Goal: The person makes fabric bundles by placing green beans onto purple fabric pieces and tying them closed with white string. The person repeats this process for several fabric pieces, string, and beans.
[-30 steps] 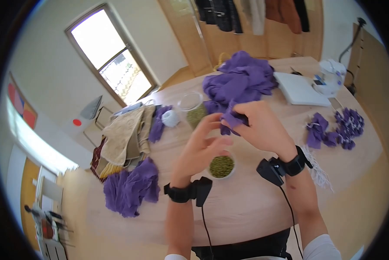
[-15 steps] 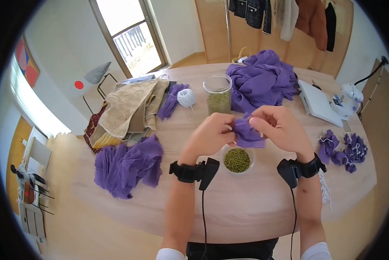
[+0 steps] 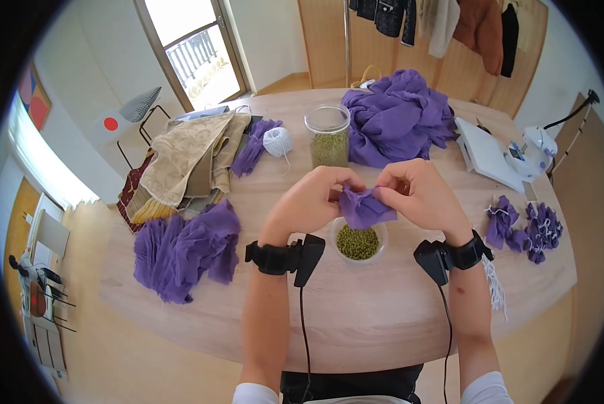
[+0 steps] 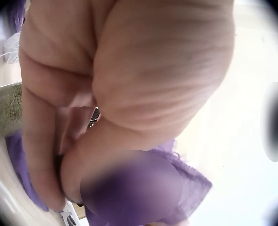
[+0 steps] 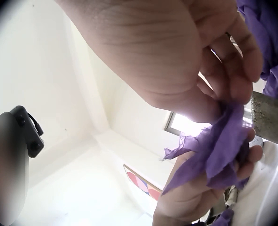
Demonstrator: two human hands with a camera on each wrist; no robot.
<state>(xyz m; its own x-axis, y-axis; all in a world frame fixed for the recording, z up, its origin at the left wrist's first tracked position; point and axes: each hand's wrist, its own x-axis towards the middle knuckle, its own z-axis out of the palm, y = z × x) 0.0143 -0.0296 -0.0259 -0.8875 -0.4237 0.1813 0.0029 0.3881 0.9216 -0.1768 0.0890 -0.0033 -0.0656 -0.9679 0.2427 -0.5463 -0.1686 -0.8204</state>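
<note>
Bare wooden table [image 3: 376, 296] lies open along the near edge, in front of a small bowl of green beans [image 3: 358, 242], so a hand could pass there freely. Beyond the bowl, a glass jar of beans [image 3: 329, 137] stands upright, with a large purple fabric heap [image 3: 399, 118] just beside it on the right. A purple cloth pile [image 3: 184, 250] blocks the left side. Small purple bundles [image 3: 525, 223] crowd the right edge, near a white sewing machine [image 3: 510, 158].

Matt purple cloth [image 3: 364, 207], smooth wood table [image 3: 382, 316].
</note>
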